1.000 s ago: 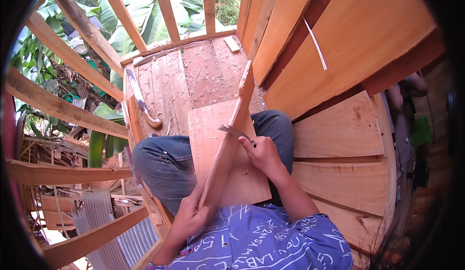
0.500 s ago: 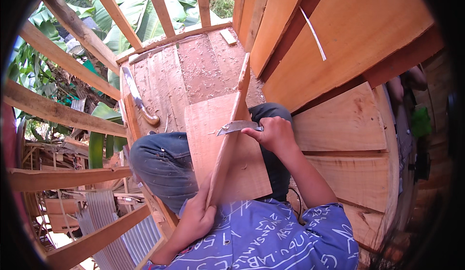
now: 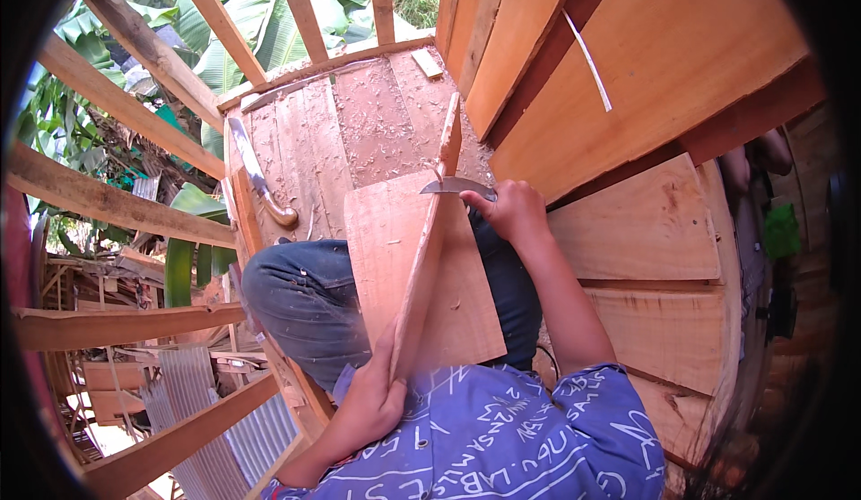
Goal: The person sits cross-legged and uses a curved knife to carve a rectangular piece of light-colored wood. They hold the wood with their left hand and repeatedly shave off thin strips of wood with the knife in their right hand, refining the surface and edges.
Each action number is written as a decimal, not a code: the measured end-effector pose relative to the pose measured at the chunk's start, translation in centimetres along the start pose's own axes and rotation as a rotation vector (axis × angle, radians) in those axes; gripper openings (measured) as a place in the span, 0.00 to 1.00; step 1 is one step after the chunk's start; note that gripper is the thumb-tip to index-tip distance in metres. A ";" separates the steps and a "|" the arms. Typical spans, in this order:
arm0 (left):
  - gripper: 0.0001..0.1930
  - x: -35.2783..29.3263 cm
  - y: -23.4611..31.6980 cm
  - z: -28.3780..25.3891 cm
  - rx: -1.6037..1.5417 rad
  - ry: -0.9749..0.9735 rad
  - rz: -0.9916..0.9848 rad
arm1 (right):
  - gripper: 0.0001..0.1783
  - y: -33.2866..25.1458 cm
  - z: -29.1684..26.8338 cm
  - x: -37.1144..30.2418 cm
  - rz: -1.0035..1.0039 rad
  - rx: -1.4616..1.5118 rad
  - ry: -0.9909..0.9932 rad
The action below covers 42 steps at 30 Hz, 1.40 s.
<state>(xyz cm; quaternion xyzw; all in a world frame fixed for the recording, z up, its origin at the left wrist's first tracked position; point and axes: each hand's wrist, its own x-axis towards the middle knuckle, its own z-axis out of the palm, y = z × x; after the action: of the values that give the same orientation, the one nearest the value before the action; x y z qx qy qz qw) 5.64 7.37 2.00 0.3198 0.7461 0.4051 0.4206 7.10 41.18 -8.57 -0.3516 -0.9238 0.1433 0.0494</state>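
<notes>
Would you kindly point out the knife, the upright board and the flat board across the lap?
Knife (image 3: pixel 457 185): head view, middle of its blade.
Upright board (image 3: pixel 423 262): head view, on its narrow upper edge.
Flat board (image 3: pixel 386 249): head view, its face, left of the upright board.

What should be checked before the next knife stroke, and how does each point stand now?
1. Knife gripped in the right hand: ok.
2. Knife lying across the narrow edge of the upright board: ok.
3. Left hand on that board's near end, apart from the knife: ok.
4. Flat board lying across the lap: ok.
5. Long-bladed tool apart from both hands: ok.
6. Knife sharp enough: cannot tell.
</notes>
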 end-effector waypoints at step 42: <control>0.38 0.9 -0.6 -1.2 0.041 -0.056 0.021 | 0.10 -1.3 -4.5 -8.3 0.076 1.224 -0.667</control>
<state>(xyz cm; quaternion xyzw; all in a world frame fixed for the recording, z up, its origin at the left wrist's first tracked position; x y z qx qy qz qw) 4.12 7.48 1.52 0.3472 0.7388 0.3850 0.4305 13.34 35.84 -3.78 -0.2301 -0.6300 0.7399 -0.0526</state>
